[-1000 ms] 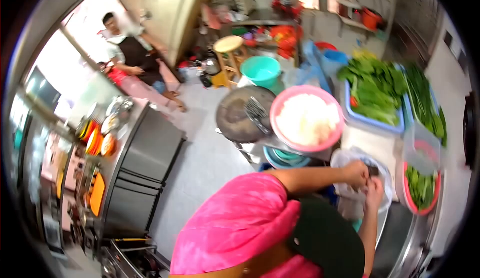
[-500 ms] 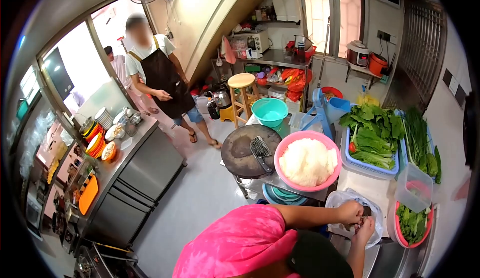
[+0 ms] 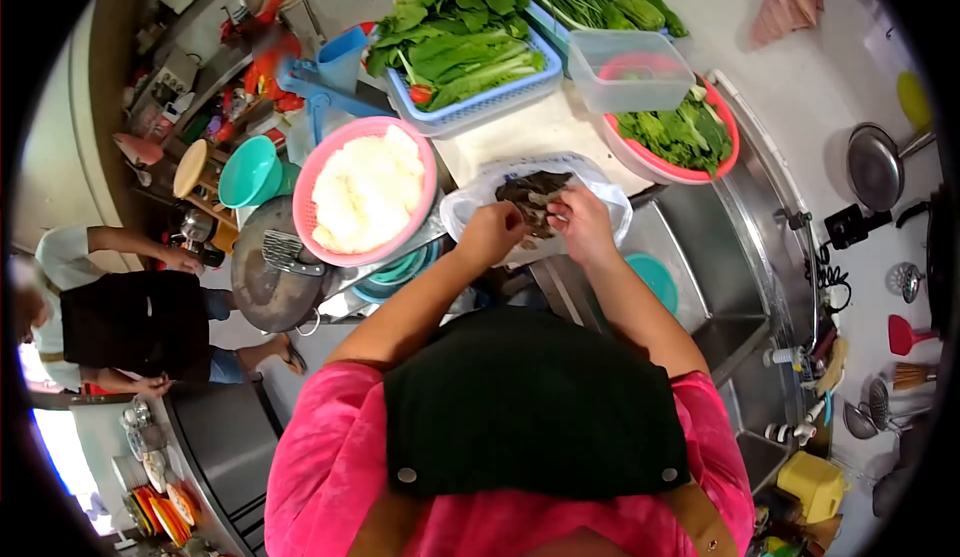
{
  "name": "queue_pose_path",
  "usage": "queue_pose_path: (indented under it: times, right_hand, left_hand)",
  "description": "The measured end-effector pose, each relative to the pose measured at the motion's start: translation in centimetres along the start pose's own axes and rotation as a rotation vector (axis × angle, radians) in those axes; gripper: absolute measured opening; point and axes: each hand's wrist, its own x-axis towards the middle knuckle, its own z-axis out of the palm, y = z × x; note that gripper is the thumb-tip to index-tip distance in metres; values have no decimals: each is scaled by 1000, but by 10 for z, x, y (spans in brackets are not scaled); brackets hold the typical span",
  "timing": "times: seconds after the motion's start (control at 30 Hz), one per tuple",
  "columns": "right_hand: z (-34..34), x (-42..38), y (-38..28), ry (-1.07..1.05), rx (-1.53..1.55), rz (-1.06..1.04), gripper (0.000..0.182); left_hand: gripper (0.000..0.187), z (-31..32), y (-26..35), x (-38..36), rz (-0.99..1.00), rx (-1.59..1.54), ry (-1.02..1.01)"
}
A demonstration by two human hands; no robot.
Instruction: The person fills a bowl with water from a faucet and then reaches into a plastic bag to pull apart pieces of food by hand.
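The view has swung down since a moment ago, and both hands have stayed over the white plastic bag (image 3: 600, 182). The left hand (image 3: 490, 232) and right hand (image 3: 583, 219) close their fingers on dark brownish pieces (image 3: 530, 197) above the bag, just beside the pink bowl of white rice noodles (image 3: 365, 192).

No readable text, labels, brands or numbers anywhere. Baskets, bowls, plastic container and wall utensils carry no legible marks. Anything on the far shelf items is too small and blurred to read.
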Motion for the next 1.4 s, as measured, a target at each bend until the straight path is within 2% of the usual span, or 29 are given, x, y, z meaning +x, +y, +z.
queue_pose_path:
  times: [0.07, 0.1, 0.17, 0.3, 0.33, 0.43, 0.47, 0.5, 0.57, 0.6, 0.63, 0.77, 0.83, 1.03, 1.17, 1.23, 1.27, 1.33, 1.37, 1.4]
  right_hand:
    - [0, -2, 0, -24, 14, 36, 13]
    - [0, -2, 0, -44, 17, 33, 13]
    - [3, -4, 1, -65, 19, 34, 12]
    - [7, -10, 4, -163, -122, -63, 9]
    - [7, -11, 5, -223, -200, -119, 8]
    - [9, -14, 5, -253, -201, -112, 7]
    - [7, -13, 5, -250, -200, -109, 7]
    - [6, -12, 5, -214, -168, -79, 7]
    - [5, -11, 5, -175, -136, -46, 7]
    - [6, -12, 4, -178, -120, -31, 7]
    - [7, -13, 3, -180, -104, -17, 6]
    - [8, -14, 2, -160, -93, 21, 7]
    - [7, -15, 0, -153, -71, 66, 8]
    - [9, -18, -6, -78, 8, 70, 11]
    - [2, -12, -8, -5, 64, 107, 11]
    - [-2, -10, -11, -28, 54, 151, 8]
    - [-5, -7, -12, -29, 53, 153, 8]
    - [-9, -3, -13, -85, -69, 231, 10]
    - [-9, -2, -12, -85, -69, 232, 10]
    - [-8, -2, -13, -69, -63, 279, 10]
  left_hand:
    - [16, 5, -11, 2, -138, -135, -80]
    - [16, 6, -6, 2, -145, -142, -78]
    - [18, 6, 6, 5, -381, -792, -85]
    - [19, -7, 26, 11, -541, -965, -108]
    - [17, -1, 24, 11, -501, -1092, -34]
    - [15, -2, 27, 11, -507, -1142, 30]
    - [16, 0, 15, 11, -464, -1092, -40]
    - [16, -1, 13, 11, -468, -1092, -42]
    - [16, -1, 12, 10, -354, -1015, -19]
    - [12, -1, 21, 11, -356, -1028, 62]
    - [12, -3, 24, 11, -359, -1028, 61]
    - [11, -3, 18, 16, -321, -916, 7]
    - [10, -3, 20, 15, -294, -696, -26]
    - [9, 1, 9, 16, -233, -627, -92]
    - [9, -3, 12, 13, -231, -607, -41]
    - [9, -10, 12, 14, -330, -410, -55]
    - [9, -10, 7, 13, -331, -411, -54]
    - [17, -10, 2, 11, -136, -182, -39]
    - [17, -8, 2, 10, -137, -181, -39]
    - [19, -10, 14, 9, -89, -309, -4]
